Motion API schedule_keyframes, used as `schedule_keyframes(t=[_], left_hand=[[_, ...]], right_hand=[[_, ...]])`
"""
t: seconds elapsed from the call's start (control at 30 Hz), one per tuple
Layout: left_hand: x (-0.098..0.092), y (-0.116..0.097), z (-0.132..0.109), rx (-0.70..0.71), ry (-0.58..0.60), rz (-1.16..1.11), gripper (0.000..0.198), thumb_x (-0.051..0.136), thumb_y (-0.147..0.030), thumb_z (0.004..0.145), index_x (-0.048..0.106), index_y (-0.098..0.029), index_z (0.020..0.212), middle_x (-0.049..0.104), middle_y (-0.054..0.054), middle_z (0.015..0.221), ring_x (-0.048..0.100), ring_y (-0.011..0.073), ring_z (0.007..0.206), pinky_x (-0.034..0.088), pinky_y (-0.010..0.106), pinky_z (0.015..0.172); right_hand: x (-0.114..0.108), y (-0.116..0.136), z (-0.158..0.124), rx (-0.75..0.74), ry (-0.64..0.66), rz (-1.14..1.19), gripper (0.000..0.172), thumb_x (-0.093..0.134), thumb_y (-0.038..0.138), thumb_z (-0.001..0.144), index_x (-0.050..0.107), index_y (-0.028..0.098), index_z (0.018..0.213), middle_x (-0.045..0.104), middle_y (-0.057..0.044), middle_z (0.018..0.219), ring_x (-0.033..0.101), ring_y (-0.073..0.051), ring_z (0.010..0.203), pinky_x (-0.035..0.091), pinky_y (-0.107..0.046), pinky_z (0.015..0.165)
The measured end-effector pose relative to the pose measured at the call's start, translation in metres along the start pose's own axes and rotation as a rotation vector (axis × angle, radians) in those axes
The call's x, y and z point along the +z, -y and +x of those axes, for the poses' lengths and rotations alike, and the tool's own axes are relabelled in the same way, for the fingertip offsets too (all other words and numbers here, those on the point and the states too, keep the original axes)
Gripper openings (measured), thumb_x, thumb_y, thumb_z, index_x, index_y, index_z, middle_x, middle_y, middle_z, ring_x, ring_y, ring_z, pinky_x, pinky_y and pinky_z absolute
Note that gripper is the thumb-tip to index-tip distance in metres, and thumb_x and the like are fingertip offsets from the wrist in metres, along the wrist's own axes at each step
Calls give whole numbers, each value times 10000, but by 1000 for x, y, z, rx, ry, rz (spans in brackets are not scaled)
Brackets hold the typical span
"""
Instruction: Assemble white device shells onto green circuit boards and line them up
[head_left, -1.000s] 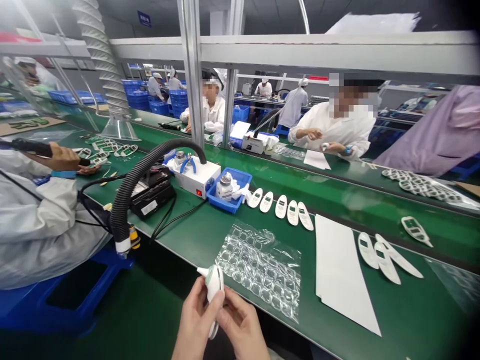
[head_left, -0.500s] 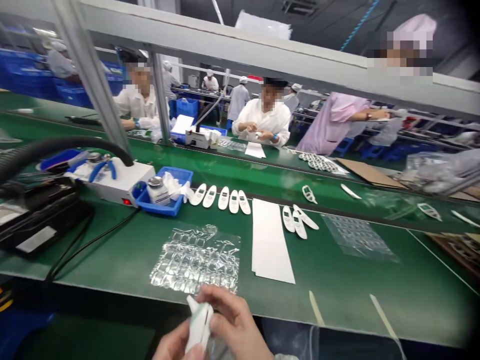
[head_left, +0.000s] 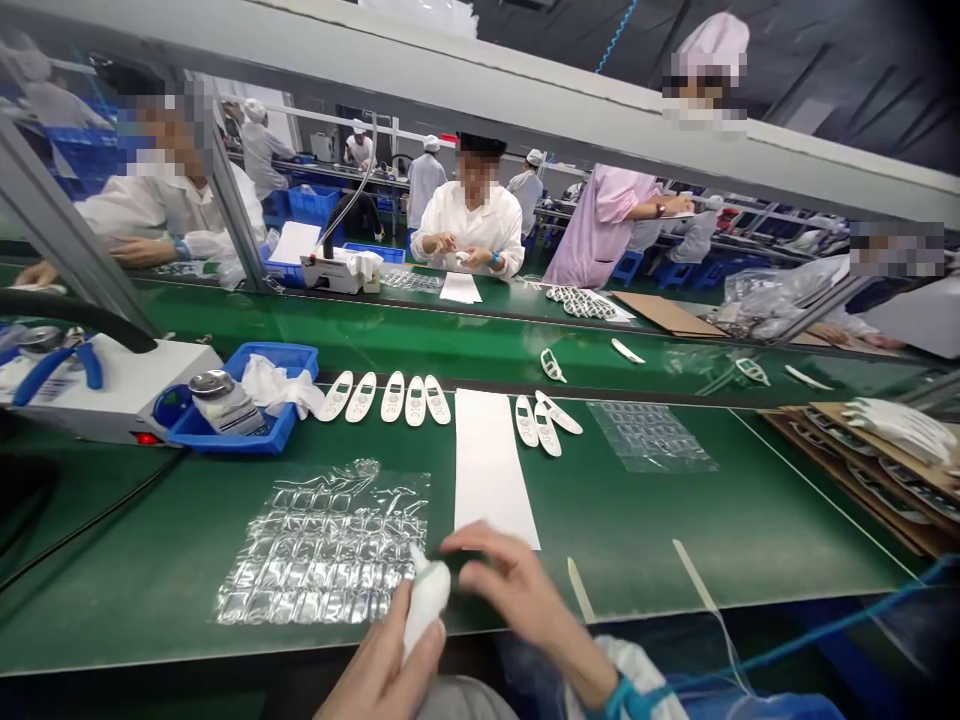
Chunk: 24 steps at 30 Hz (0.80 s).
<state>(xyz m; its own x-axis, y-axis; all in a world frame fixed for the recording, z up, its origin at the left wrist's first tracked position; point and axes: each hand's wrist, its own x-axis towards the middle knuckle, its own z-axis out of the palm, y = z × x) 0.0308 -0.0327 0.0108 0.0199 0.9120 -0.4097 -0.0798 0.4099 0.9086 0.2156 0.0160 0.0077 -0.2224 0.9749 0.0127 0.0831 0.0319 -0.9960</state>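
Observation:
A white plastic part point(head_left: 429, 600) with a pointed tip is held upright in my left hand point(head_left: 386, 665), at the table's near edge. Just right of it, my right hand point(head_left: 521, 590) has its fingers apart and holds nothing. Behind my hands lie a clear film sheet with rows of square pockets point(head_left: 315, 550) and white paper sheets point(head_left: 487, 450). Several white oval shells point(head_left: 392, 397) stand in a row left of the paper's top, and three more shells point(head_left: 547, 430) lie to its right.
A blue tray point(head_left: 289, 430) with a glass jar and white cloths sits beside a white device point(head_left: 120, 395). At right are another clear sheet point(head_left: 652, 437) and stacked cardboard point(head_left: 870, 470) with white parts. People work across the green belt point(head_left: 465, 345).
The view has shifted and turned to the right. My right hand has let go of the white part and moved away from it, fingers spread. My left hand still holds it.

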Motion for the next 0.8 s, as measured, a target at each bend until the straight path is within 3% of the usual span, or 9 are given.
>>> schedule_keyframes(t=[0.1, 0.17, 0.23, 0.3, 0.47, 0.57, 0.7, 0.8], left_hand=[[14, -15, 22, -42, 208, -153, 507, 665, -601, 778, 633, -181, 1059, 648, 58, 737, 547, 159, 554, 455, 246, 527], [28, -18, 36, -58, 222, -257, 532, 685, -609, 758, 627, -153, 1026, 683, 98, 874, 652, 212, 753, 535, 282, 708], [40, -14, 48, -87, 184, -340, 600, 734, -610, 712, 615, -144, 1072, 687, 130, 1025, 642, 279, 1013, 510, 338, 928], [49, -6, 55, -106, 165, -377, 630, 754, -595, 703, 597, -155, 1125, 676, 133, 1111, 606, 292, 1112, 457, 367, 1028], [52, 5, 58, -82, 147, -378, 592, 739, -573, 737, 595, -157, 1132, 663, 138, 1162, 573, 309, 1169, 421, 410, 1076], [51, 7, 59, -81, 169, -366, 595, 714, -563, 769, 565, -153, 1175, 654, 142, 1181, 568, 299, 1177, 399, 403, 1092], [51, 7, 60, -98, 182, -342, 606, 697, -589, 770, 554, -168, 1183, 658, 122, 1161, 573, 271, 1161, 398, 357, 1074], [48, 1, 58, -66, 169, -258, 543, 650, -643, 774, 640, -165, 1031, 689, 105, 1038, 633, 242, 994, 465, 304, 938]], right_hand=[[-41, -19, 27, -126, -107, -352, 172, 605, 319, 878, 759, 246, 896, 631, -63, 891, 550, -225, 888, 397, -375, 844], [-55, -35, 39, -137, -86, -451, 159, 604, 287, 873, 756, 244, 860, 603, -50, 833, 538, -214, 835, 391, -365, 798], [-58, -46, 45, -133, -48, -484, 139, 616, 271, 864, 749, 245, 834, 594, -38, 811, 536, -207, 824, 381, -359, 786], [-56, -50, 47, -122, -33, -502, 121, 623, 255, 857, 735, 239, 813, 589, -30, 809, 536, -204, 830, 370, -362, 794], [-47, -38, 45, -34, -25, -600, 82, 595, 133, 813, 635, 197, 780, 577, -11, 840, 524, -193, 865, 330, -379, 857], [-42, -36, 43, -45, -52, -672, 125, 539, 81, 813, 570, 192, 767, 569, -11, 840, 498, -189, 857, 315, -358, 817], [-46, -42, 42, -107, -101, -505, 117, 493, 142, 871, 536, 198, 778, 560, 0, 801, 483, -165, 782, 334, -325, 772], [-50, -33, 42, -68, -170, -258, 136, 543, 254, 872, 535, 197, 749, 526, 20, 709, 457, -144, 687, 353, -289, 686]])
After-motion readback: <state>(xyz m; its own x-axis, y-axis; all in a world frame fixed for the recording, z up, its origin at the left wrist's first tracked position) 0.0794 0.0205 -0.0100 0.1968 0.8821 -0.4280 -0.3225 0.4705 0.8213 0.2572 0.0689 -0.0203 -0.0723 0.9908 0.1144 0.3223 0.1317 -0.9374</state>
